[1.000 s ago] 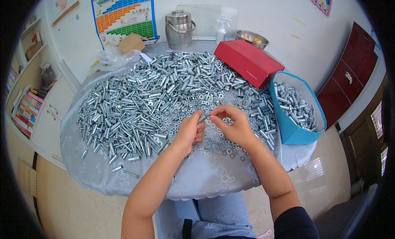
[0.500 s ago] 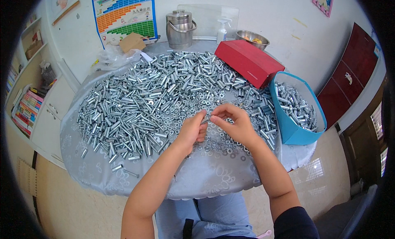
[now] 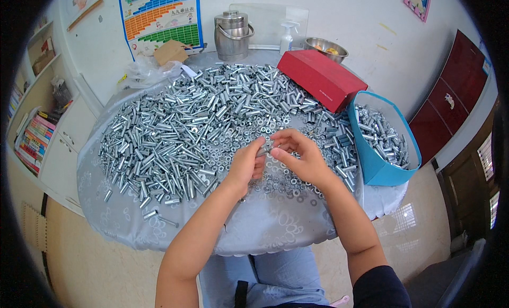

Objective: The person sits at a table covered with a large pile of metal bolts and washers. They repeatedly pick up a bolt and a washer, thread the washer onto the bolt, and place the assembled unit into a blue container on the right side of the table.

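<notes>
My left hand (image 3: 247,166) is closed over the middle of the table, its thumb and fingers pinching a small silver metal bolt (image 3: 264,150). From the other side my right hand (image 3: 302,158) meets it, thumb and fingertips closed at the bolt's right end. Fingers partly cover the piece, so its exact form is hard to make out. Beneath and around both hands lie loose washers and nuts (image 3: 286,187). A broad heap of silver metal sleeves (image 3: 212,104) spreads behind them, and long bolts (image 3: 172,159) are heaped on the left.
A blue fabric bin (image 3: 389,171) full of assembled bolts stands at the right edge. Behind it lies a red box (image 3: 321,77). At the back are a steel pot (image 3: 231,40), a spray bottle (image 3: 286,40), a metal bowl (image 3: 326,49) and a plastic bag (image 3: 151,73).
Both hands stay in nearly the same place. The right fingers have shifted slightly at the end of the bolt, and the held piece shows a little more between the hands.
</notes>
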Demonstrator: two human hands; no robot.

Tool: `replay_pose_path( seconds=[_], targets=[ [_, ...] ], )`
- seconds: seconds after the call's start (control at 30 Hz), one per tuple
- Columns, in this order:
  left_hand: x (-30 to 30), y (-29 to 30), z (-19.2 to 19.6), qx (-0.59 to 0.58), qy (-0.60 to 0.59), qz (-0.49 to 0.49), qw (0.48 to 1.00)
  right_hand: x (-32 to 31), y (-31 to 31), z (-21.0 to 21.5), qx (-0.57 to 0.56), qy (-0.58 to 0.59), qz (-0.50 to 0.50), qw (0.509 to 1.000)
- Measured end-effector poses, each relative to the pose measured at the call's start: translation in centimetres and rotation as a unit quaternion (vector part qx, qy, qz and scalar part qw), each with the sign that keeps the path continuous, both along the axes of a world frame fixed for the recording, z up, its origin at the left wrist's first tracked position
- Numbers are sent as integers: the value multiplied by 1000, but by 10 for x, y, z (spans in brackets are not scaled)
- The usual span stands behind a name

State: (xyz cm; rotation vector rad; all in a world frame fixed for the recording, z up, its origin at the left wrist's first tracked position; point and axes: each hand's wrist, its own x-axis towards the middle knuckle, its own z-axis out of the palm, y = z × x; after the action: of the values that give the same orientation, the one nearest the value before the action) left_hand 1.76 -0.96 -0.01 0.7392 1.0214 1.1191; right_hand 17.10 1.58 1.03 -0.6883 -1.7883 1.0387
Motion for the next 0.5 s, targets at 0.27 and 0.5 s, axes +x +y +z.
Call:
replay_pose_path(
  seconds=[0.27, 0.5],
  targets=[
    [-6, 3, -2, 8, -10, 60, 998, 10, 6, -6, 41, -359, 23, 932],
    [-5, 4, -4, -1, -21, 62, 998, 10, 5, -13, 110, -333, 115, 929]
  ],
)
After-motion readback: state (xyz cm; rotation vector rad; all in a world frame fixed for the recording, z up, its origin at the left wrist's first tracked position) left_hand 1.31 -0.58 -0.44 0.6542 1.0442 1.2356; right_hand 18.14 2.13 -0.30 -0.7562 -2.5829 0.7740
